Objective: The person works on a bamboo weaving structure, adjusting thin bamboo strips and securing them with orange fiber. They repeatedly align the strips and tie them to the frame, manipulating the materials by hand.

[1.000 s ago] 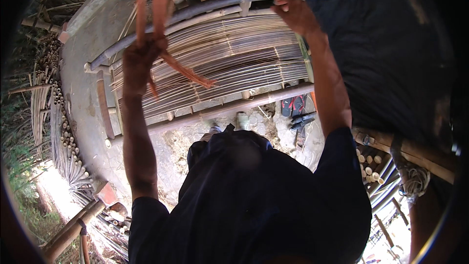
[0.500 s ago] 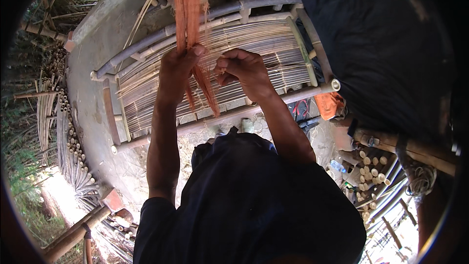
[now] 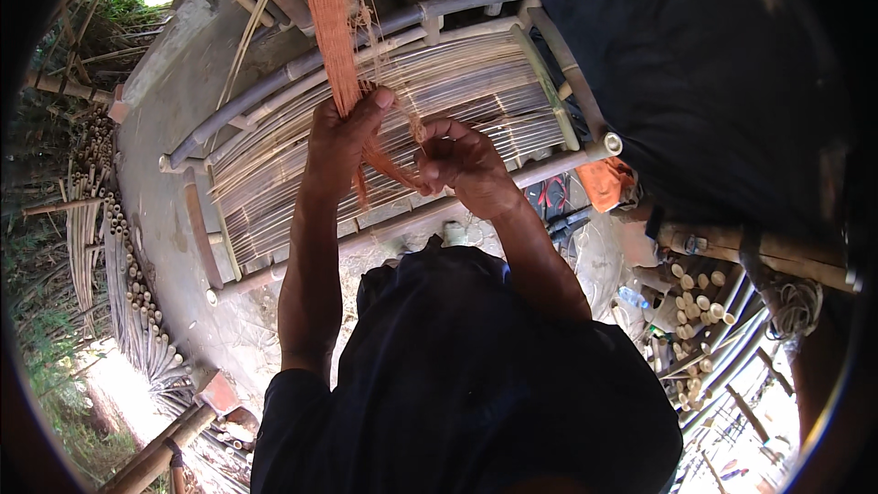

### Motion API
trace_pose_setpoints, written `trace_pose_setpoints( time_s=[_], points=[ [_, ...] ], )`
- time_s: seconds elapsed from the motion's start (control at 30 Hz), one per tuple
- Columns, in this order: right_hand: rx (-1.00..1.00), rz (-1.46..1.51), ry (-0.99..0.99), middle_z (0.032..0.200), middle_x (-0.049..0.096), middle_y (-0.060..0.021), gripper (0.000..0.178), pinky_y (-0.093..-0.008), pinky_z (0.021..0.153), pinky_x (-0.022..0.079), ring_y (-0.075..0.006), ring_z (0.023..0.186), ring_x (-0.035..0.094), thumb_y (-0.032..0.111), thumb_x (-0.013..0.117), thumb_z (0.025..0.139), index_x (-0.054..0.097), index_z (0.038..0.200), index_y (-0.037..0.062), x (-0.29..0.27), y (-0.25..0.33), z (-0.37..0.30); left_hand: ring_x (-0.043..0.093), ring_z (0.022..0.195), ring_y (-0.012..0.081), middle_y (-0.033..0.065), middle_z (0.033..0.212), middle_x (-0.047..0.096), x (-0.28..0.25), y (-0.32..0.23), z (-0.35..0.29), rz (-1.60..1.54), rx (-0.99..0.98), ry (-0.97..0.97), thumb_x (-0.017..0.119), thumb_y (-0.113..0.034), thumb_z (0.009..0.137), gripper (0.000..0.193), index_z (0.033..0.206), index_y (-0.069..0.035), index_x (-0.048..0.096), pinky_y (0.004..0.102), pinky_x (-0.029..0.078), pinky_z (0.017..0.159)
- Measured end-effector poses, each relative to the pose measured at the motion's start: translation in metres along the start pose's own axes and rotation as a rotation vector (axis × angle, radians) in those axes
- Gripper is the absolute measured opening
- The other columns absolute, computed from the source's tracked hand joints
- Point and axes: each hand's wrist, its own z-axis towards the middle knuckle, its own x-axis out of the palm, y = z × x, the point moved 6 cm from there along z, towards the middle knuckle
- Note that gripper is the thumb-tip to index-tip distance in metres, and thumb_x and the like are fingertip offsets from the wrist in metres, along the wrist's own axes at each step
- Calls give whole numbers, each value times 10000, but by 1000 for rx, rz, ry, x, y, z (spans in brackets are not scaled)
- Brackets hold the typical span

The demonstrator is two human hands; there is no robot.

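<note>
A long strip of reddish-orange woven mesh (image 3: 331, 27), frayed along its right side, hangs down from the top of the view. My left hand (image 3: 340, 142) is closed around it near its lower end, thumb on top. Below that grip, one tail of the strip slants across to my right hand (image 3: 466, 169), whose fingers are pinched on its end. Another short tail hangs loose under my left hand. Loose tangled brown threads (image 3: 417, 128) dangle from the frayed side down to my right fingertips.
Beneath my hands stands a bamboo bench (image 3: 476, 82) with a slatted seat. Cut bamboo poles (image 3: 700, 297) are stacked at the right, and more (image 3: 137, 284) lie along the left. A dark cloth (image 3: 695, 82) hangs at the upper right, above an orange cloth (image 3: 604, 183).
My right hand has moved slightly down and has taken hold of a tail of the strip, which now bends toward it. My left hand keeps its grip. The view has shifted slightly.
</note>
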Motion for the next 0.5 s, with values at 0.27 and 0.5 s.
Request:
trace_pose_setpoints(
  time_s=[0.27,0.5],
  points=[
    [-20,-100,-127,830,667,-83,107,-270,605,510,-135,682,615,26,691,868,668,970,6,-39,-5,-34,442,608,46,-57,659,505,29,5,1,-108,10,-21,675,-380,912,338,911,-44,710,227,348,555],
    [-57,47,-442,587,446,50,57,-236,429,258,-44,475,317,93,635,910,666,872,62,-96,-8,-69,465,599,32,-31,725,596,21,24,15,28,-157,-17,696,-235,909,225,1000,-30,714,196,335,512]
  ],
)
